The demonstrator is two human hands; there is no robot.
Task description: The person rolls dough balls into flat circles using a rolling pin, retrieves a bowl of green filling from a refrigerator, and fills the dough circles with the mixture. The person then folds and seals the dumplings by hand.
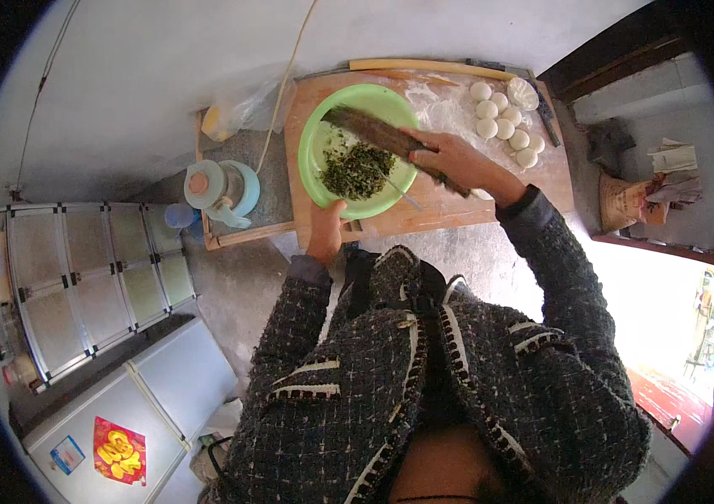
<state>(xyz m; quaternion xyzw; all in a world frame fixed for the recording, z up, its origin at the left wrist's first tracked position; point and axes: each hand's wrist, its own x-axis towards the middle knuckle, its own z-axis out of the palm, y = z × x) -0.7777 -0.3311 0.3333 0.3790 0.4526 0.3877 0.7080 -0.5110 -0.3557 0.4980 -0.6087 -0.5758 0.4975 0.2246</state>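
Note:
My left hand (328, 227) grips the near rim of a green plastic bowl (307, 179), its thumb over the edge. Inside the bowl lies a chopped dark green filling (357, 170) with a metal utensil (402, 191) whose handle leans out over the near right rim. My right hand (451, 157) holds a long dark brown board-like piece (372, 129), tilted across the right part of the bowl; I cannot tell exactly what it is. Several white dough balls (505, 129) sit on the floured wooden board (457, 211) to the right, beside a larger pale dough piece (523, 94).
A light blue kettle (240, 189) stands on the left of the table, with a plastic bag (243, 113) behind it. A wooden rod (432, 65) lies along the board's back edge. To the lower left is a white chest freezer (117, 409); a woven sack (618, 201) stands at right.

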